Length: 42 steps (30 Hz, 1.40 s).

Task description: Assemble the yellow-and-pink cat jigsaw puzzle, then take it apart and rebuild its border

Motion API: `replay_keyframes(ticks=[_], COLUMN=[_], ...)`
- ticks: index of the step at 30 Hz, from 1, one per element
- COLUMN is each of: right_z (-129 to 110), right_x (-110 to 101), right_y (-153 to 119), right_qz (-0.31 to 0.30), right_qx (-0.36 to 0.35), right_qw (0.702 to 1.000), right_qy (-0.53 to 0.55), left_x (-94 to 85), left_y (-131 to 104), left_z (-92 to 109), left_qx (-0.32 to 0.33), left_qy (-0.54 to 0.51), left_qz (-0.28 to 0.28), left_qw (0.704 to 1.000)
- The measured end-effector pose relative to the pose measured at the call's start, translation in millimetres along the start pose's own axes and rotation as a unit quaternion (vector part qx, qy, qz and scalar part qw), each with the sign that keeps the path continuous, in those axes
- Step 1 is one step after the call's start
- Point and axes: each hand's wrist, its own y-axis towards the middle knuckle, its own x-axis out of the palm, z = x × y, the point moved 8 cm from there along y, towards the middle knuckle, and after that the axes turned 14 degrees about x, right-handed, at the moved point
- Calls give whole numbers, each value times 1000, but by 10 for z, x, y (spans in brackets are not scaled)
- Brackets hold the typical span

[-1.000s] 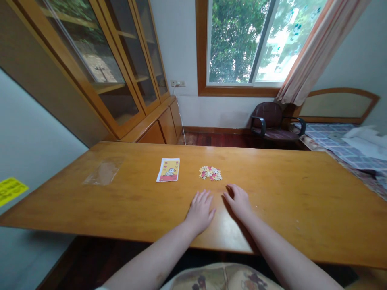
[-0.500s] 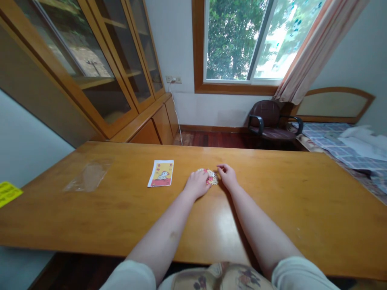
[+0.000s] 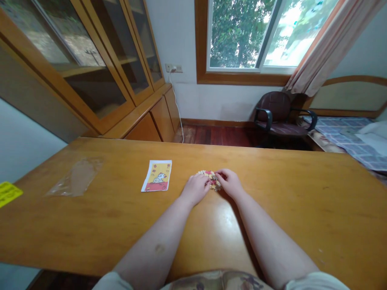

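Note:
A small heap of puzzle pieces (image 3: 213, 181) in yellow, red and white lies on the wooden table (image 3: 121, 225) between my hands. Spread over the heap's left side is my left hand (image 3: 197, 188), its fingers bent loosely and resting on the pieces. At the right edge, my right hand (image 3: 230, 182) has its thumb and fingers closed together against the pieces; exactly which ones they grip is hidden. To the left lies a picture card (image 3: 157, 176) with a white cartoon animal on yellow and red.
A crumpled clear plastic bag (image 3: 77, 179) lies on the table's left part. A yellow label (image 3: 9, 194) shows at the left edge. Beyond the table stand a glass-door cabinet (image 3: 130, 102), a dark office chair (image 3: 276, 110) and a bed (image 3: 341, 129).
My right hand has moved in against the heap, and its fingers have closed at the edge. My left hand stays on the pieces. The whole view has shifted slightly.

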Motion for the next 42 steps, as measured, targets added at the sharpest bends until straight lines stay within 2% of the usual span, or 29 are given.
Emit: replay_keyframes(ticks=[3, 6, 12, 16, 20, 29, 33, 35, 37, 39, 42], right_z=[-137, -203, -24, 20, 18, 58, 37, 32, 32, 35, 43], right_x=[65, 91, -35, -71, -75, -36, -40, -48, -51, -43, -28], right_y=[-60, -84, 15, 30, 30, 32, 25, 24, 25, 27, 29], right_qz=[-48, -74, 12, 30, 26, 17, 21, 27, 31, 29, 24], right_qx=[-56, -87, -6, 22, 33, 39, 34, 34, 33, 33, 34], right_qw=[997, 993, 1000, 999, 999, 999, 999, 999, 999, 999, 999], right_qy=[-22, -35, -20, 5, 18, 23, 15, 11, 8, 7, 6], left_x=[-23, -89, -219, -346, -347, -259, -260, -257, -218, -151, -67], left_y=[-8, -53, -173, -272, -302, -246, -232, -199, -139, -89, -72], left_z=[-89, -255, -583, -701, -715, -642, -619, -561, -461, -367, -333], left_qx=[-26, -85, -183, -234, -265, -253, -254, -233, -186, -141, -126], left_qy=[-17, -37, -59, -14, 58, 111, 112, 94, 67, 48, 48], left_qz=[37, 86, 119, 141, 95, 20, 25, 44, 48, 35, 21], left_qw=[999, 992, 974, 962, 958, 961, 960, 967, 979, 988, 991])
